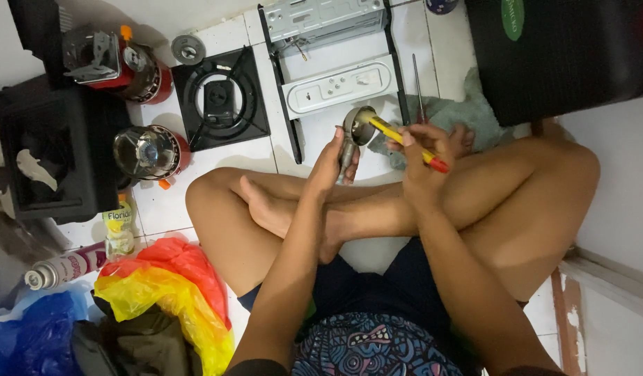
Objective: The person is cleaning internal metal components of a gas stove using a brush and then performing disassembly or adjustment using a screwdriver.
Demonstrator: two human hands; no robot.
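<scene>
Legs crossed on the tiled floor (349, 143), the person grips a metal burner part (354, 132) upright in the left hand (330, 163), its cup turned toward the yellow screwdriver (405, 141) clenched in the right hand (427, 157), keeping it steady above the shins.

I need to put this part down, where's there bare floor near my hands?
Bare white tile lies between the chrome-topped red canister and your knee. Another strip runs beside the grey metal panel. The left side is crowded: black gas burner, spray can, plastic bags.
</scene>
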